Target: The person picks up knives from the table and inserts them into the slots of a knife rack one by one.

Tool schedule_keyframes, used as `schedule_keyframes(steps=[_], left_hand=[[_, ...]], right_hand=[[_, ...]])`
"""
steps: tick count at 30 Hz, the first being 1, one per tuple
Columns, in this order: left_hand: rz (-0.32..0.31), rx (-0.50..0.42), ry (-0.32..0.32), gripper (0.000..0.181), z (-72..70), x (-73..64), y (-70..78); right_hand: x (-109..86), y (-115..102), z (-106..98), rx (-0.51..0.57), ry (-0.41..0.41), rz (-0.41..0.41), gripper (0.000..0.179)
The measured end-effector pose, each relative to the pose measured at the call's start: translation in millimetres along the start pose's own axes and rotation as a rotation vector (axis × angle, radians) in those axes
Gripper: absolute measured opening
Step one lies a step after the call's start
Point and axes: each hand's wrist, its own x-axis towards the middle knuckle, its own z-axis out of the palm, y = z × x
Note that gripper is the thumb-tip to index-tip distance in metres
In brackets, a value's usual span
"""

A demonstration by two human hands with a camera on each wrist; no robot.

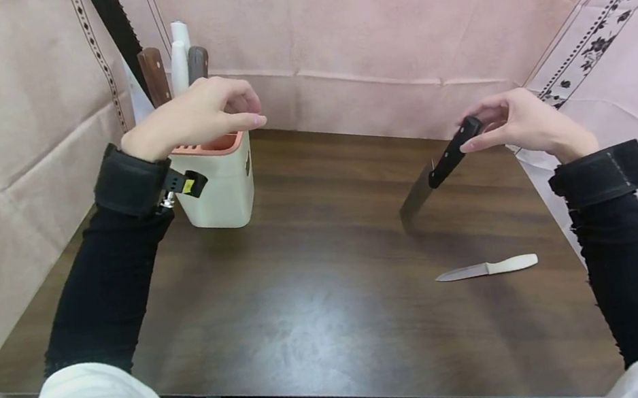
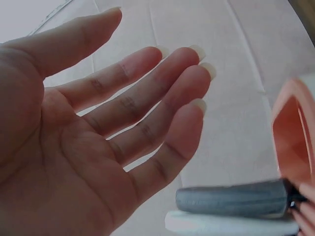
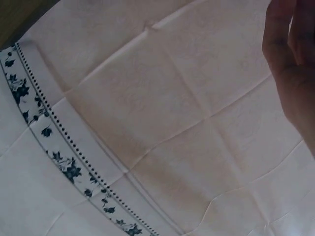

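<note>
My right hand (image 1: 524, 123) pinches the black handle of a knife (image 1: 450, 157), whose blade slants down toward the table at the right. Only part of that hand (image 3: 293, 69) shows in the right wrist view. Over the white knife holder (image 1: 215, 190) with its orange top, my left hand (image 1: 207, 112) hovers with nothing in it. Its palm and loosely bent fingers (image 2: 165, 96) fill much of the left wrist view. Behind this hand, a brown handle (image 1: 155, 75), white handles (image 1: 179, 67) and a grey handle (image 1: 198, 64) stick up from the holder.
A small paring knife (image 1: 512, 263) with a white handle lies on the brown wooden table (image 1: 307, 283), its tip pointing left. Pink cloth (image 1: 393, 30) hangs behind the table and along both sides. The holder stands at the table's back left.
</note>
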Motion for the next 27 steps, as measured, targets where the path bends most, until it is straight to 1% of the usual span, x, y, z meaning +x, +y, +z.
schedule_keyframes(steps=[4,6,13,17,22,27], left_hand=[[-0.019,-0.033,-0.012,0.032,3.6,6.6,4.8],[-0.021,-0.044,-0.023,0.032,5.6,9.8,7.3],[-0.01,-0.037,-0.047,0.031,15.9,19.4,10.1],[-0.009,-0.029,-0.063,0.03,23.7,26.5,11.6],[-0.008,-0.033,-0.086,0.028,30.4,33.1,14.7],[0.013,-0.04,-0.094,0.026,36.3,38.3,16.9]], right_hand=[[7.6,-4,8,0.081,0.029,-0.069,0.04],[10.2,-5,11,0.097,0.046,-0.088,0.041],[15.8,-16,15,0.069,0.067,-0.059,0.047],[18.4,-22,17,0.065,0.068,-0.064,0.048],[23.1,-30,20,0.062,0.05,-0.067,0.049],[26.7,-38,20,0.019,0.028,-0.046,0.053]])
